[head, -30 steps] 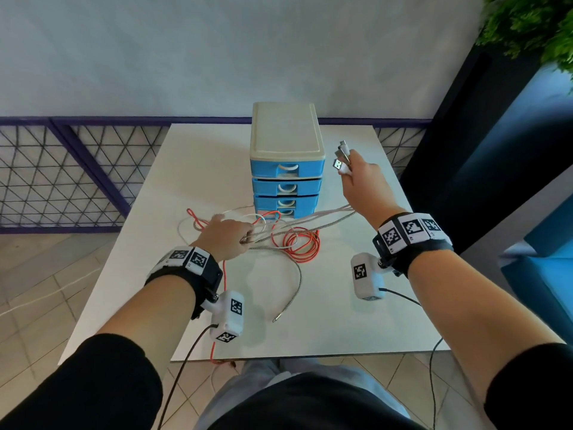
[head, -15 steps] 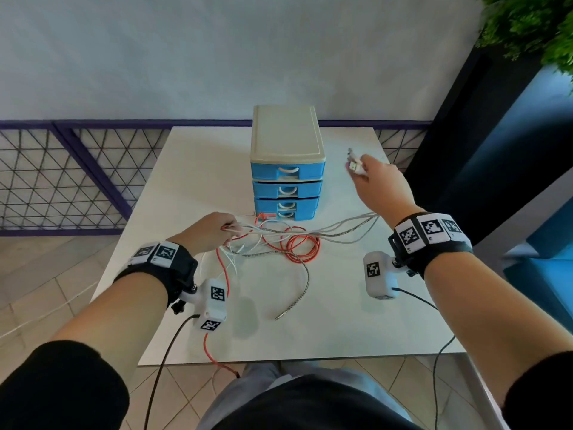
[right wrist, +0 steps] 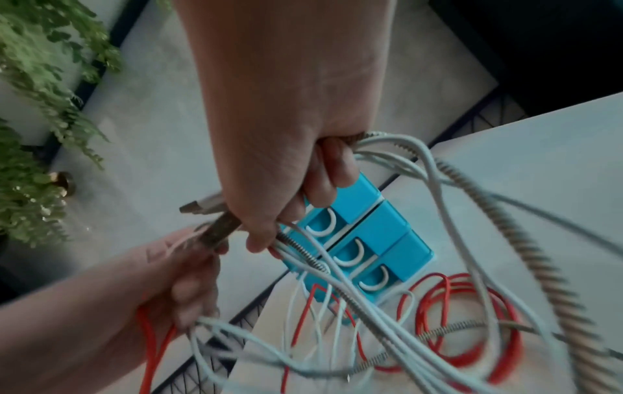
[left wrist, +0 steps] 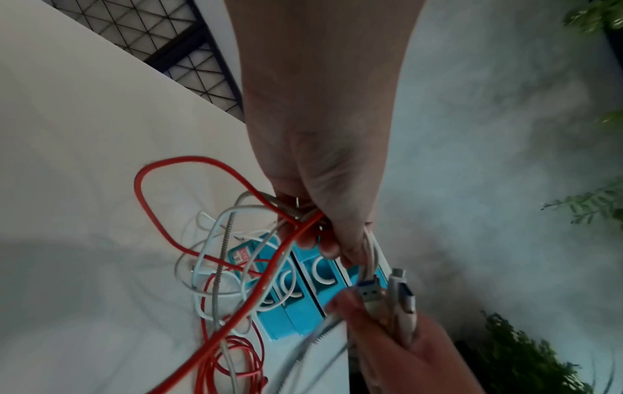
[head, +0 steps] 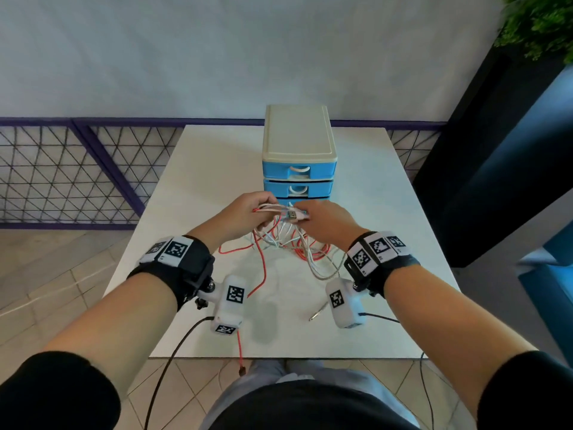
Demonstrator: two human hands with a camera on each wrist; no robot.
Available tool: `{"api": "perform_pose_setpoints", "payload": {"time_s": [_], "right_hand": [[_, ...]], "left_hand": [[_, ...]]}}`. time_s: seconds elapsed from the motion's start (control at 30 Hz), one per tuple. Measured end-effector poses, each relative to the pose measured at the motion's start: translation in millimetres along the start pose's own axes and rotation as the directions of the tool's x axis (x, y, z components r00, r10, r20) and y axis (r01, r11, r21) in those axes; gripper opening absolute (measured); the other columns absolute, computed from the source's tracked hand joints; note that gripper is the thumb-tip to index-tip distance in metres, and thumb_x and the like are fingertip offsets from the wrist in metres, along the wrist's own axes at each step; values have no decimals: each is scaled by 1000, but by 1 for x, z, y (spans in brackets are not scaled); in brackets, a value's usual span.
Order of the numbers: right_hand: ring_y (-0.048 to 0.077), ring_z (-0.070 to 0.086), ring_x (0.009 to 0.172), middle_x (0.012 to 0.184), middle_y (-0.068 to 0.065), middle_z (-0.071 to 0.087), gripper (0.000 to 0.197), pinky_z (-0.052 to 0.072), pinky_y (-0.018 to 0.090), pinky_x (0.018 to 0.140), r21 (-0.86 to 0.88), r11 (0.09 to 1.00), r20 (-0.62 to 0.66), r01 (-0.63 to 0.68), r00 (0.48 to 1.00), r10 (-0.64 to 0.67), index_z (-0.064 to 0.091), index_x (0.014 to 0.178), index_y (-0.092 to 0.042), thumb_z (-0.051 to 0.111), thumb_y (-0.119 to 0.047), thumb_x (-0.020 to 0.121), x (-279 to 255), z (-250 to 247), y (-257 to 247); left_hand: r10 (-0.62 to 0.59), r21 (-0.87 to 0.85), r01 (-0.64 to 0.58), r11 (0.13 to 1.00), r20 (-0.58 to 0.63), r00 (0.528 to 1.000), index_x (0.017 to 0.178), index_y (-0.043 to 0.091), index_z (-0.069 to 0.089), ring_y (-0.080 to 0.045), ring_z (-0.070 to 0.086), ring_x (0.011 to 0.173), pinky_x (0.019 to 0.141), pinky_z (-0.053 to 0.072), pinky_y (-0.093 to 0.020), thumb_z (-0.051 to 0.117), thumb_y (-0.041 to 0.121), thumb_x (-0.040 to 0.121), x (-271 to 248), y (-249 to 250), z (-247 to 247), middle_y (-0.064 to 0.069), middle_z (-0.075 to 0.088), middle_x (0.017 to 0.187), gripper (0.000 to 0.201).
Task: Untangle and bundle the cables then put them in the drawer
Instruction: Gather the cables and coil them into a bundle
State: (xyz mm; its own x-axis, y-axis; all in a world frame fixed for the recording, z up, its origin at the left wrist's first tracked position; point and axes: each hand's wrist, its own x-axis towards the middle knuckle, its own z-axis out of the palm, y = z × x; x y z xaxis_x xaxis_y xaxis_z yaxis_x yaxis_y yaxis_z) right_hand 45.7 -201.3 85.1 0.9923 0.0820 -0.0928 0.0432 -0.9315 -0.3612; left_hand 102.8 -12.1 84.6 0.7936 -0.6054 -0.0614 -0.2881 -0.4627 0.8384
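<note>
Head view – both hands (head: 248,212) (head: 325,221) grip cables (head: 279,243); wrist views – plugs (left wrist: 401,293).

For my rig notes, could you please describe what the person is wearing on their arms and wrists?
Both arms have black sleeves pushed up near the elbows, forearms bare. Each wrist carries a black strap topped with white square tags bearing black-and-white coded patterns. Below each wrist hangs a white camera pod with the same kind of tags, and a thin black cable trails from each pod. The hands are bare.
</note>
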Motion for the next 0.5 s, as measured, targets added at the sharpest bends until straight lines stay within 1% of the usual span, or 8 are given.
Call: {"api": "perform_pose_setpoints", "payload": {"time_s": [0.03, 0.1, 0.2, 0.27, 0.3, 0.37, 0.43, 0.5], "right_hand": [[22, 59, 80, 80, -7, 57, 14, 40, 29, 64, 4, 1000, -18, 6, 1000, -6, 59, 96, -27, 50, -38, 94, 2, -3, 1], [19, 58, 76, 83, -6, 60, 13, 39, 28, 60, -37, 999, -66, 9, 998, -12, 59, 100, -28, 48, -31, 95, 4, -9, 5], [23, 58, 76, 88, -2, 62, 17, 38, 28, 60, -187, 982, -148, -21, 989, -7, 58, 104, -27, 45, -23, 94, 4, -21, 12], [24, 56, 73, 83, -1, 58, 16, 38, 30, 60, -217, 972, -197, -86, 979, 43, 56, 102, -26, 42, -22, 96, 2, -31, 19], [23, 54, 71, 81, -2, 55, 15, 37, 30, 60, -222, 968, -217, -120, 974, 71, 55, 101, -25, 41, -21, 96, 2, -37, 24], [25, 56, 71, 78, -2, 54, 13, 38, 31, 59, -207, 959, -262, -192, 956, 135, 52, 93, -25, 40, -19, 97, 1, -50, 38], [28, 58, 73, 77, 0, 54, 15, 37, 32, 59, -187, 956, -287, -226, 943, 166, 45, 84, -26, 40, -20, 96, 0, -62, 52], [28, 57, 73, 79, 1, 56, 15, 38, 32, 59, -218, 946, -287, -238, 942, 171, 45, 83, -26, 41, -23, 97, -1, -71, 59]], "left_hand": [[14, 25, -14, 1000, -2, 1000, 91, 10, 62, -8, 49, 55, 56, 41, -20, 55, 14, 93, -2, -1, -1, -3, 58, 66, 9], [29, 115, -28, 993, -1, 1000, 88, 11, 61, -7, 50, 58, 57, 39, -18, 56, 22, 93, -4, -6, -3, -8, 61, 71, 13], [-10, 320, 7, 948, 8, 1000, 87, 17, 61, -19, 54, 74, 65, 38, -27, 56, 28, 91, -7, -22, -8, -8, 64, 83, 13], [-51, 426, 47, 903, -4, 999, 88, 18, 61, -27, 57, 82, 67, 38, -32, 52, 19, 90, -10, -39, -12, -6, 62, 85, 10], [-82, 451, 82, 889, -20, 996, 89, 18, 62, -28, 57, 84, 67, 37, -31, 48, 12, 90, -13, -49, -15, -4, 60, 85, 15], [-191, 490, 192, 850, -52, 980, 84, 20, 64, -25, 56, 79, 67, 38, -30, 41, 4, 88, -20, -65, -22, -1, 57, 82, 28], [-268, 459, 266, 848, -64, 961, 78, 20, 65, -23, 60, 76, 65, 43, -30, 39, -2, 85, -28, -82, -26, -3, 60, 81, 35], [-266, 409, 266, 873, -57, 962, 78, 14, 66, -24, 61, 74, 66, 45, -31, 37, -7, 84, -32, -93, -27, -8, 64, 84, 36]]}}
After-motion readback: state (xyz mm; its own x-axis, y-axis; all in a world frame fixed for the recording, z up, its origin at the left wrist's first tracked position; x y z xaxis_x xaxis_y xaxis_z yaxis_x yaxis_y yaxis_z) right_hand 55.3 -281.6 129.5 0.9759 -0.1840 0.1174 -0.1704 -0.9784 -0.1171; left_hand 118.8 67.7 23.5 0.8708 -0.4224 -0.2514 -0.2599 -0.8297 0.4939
